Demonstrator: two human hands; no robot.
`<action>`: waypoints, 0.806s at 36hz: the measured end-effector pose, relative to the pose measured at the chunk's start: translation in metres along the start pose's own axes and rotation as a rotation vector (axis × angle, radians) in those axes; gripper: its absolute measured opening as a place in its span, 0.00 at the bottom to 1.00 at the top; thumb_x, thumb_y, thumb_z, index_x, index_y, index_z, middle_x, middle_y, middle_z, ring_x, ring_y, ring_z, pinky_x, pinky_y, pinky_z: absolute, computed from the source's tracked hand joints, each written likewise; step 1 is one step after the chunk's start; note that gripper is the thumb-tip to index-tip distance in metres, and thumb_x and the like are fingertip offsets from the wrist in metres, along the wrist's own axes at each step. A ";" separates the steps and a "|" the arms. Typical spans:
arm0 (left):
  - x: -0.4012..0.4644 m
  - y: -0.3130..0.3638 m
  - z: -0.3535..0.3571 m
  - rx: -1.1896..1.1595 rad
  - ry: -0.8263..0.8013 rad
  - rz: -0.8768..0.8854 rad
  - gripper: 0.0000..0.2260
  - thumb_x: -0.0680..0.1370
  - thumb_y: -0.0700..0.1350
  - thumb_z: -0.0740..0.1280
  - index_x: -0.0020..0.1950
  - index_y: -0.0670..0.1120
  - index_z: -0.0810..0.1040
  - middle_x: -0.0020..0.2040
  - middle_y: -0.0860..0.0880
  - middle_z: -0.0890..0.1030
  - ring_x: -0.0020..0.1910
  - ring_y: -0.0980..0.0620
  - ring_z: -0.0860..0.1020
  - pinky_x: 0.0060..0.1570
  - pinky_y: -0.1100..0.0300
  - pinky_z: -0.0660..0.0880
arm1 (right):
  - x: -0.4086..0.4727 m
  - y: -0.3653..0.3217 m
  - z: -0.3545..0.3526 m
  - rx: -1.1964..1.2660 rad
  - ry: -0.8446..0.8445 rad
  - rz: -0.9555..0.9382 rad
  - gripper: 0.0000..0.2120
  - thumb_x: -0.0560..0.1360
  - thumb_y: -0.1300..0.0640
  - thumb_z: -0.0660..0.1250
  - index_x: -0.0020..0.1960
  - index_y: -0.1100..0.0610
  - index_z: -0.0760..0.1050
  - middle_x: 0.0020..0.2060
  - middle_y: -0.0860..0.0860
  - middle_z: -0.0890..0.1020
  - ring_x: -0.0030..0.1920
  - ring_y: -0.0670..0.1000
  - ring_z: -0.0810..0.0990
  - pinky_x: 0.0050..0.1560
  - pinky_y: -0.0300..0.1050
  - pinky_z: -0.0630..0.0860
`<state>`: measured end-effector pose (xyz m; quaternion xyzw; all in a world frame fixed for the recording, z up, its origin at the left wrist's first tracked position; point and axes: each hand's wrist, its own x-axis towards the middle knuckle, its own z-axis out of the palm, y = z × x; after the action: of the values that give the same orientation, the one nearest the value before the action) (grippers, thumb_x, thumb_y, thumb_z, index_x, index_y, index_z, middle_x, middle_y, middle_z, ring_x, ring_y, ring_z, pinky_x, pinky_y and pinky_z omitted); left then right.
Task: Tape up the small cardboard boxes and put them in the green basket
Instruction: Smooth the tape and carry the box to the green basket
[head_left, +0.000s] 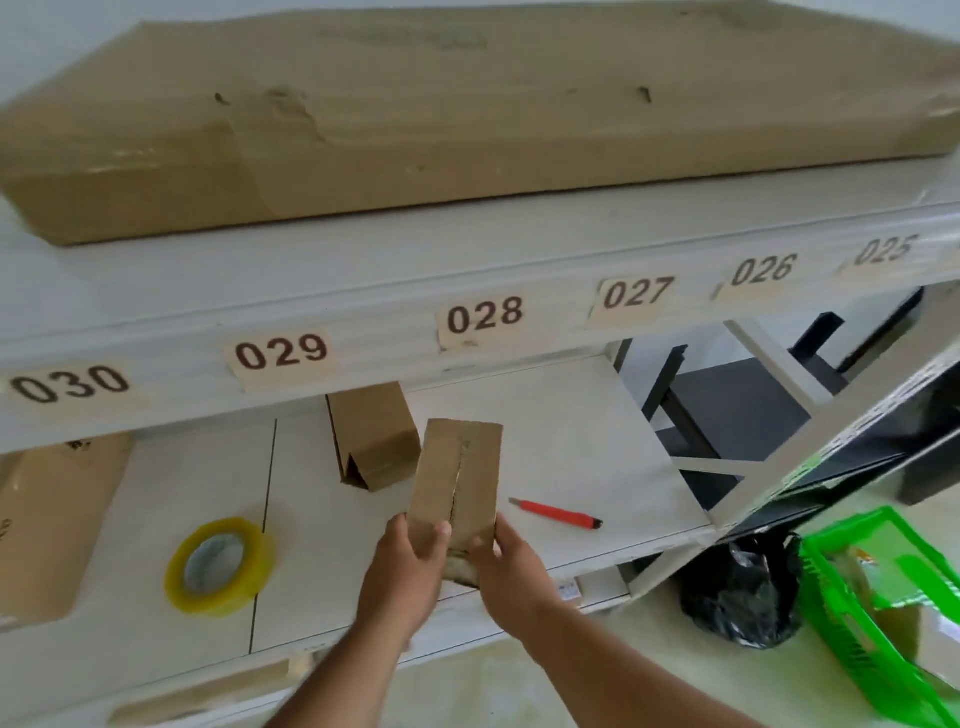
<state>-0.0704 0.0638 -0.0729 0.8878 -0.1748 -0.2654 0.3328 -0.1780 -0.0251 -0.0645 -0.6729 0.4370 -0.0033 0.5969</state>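
I hold a small cardboard box (457, 475) upright over the white shelf (566, 447). Its flaps meet in a seam down the middle. My left hand (408, 558) grips its lower left side, thumb on the front. My right hand (506, 561) grips the lower right side. A second small box (375, 436) lies on the shelf behind, one end open. A roll of yellowish tape (218, 566) lies flat on the shelf to the left. The green basket (852, 613) stands on the floor at the lower right with something inside.
A red utility knife (558, 513) lies on the shelf right of the held box. A large flat carton (467, 114) covers the upper shelf. Another carton (47, 525) sits at the far left. A black plastic bag (737, 592) lies beside the basket.
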 end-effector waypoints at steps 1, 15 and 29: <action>-0.008 0.002 -0.005 0.000 -0.004 0.024 0.18 0.78 0.65 0.62 0.62 0.56 0.71 0.54 0.58 0.80 0.50 0.56 0.79 0.45 0.58 0.74 | -0.008 -0.004 -0.005 0.001 0.000 -0.015 0.17 0.83 0.49 0.56 0.71 0.40 0.69 0.55 0.41 0.84 0.53 0.44 0.82 0.51 0.41 0.79; -0.088 0.045 -0.022 0.128 -0.049 0.222 0.22 0.76 0.68 0.62 0.67 0.62 0.68 0.56 0.58 0.78 0.49 0.59 0.78 0.42 0.59 0.73 | -0.097 -0.008 -0.041 0.128 0.073 -0.022 0.11 0.81 0.45 0.60 0.62 0.45 0.71 0.52 0.43 0.82 0.53 0.46 0.81 0.57 0.49 0.80; -0.153 0.079 0.006 0.061 -0.300 0.454 0.17 0.77 0.62 0.65 0.62 0.57 0.74 0.54 0.57 0.81 0.50 0.57 0.80 0.49 0.57 0.78 | -0.192 0.028 -0.080 0.233 0.363 0.026 0.16 0.78 0.44 0.61 0.64 0.44 0.74 0.53 0.45 0.84 0.53 0.48 0.84 0.58 0.54 0.81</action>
<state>-0.2065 0.0780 0.0315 0.7863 -0.4246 -0.3070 0.3274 -0.3550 0.0269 0.0348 -0.5819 0.5428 -0.1671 0.5821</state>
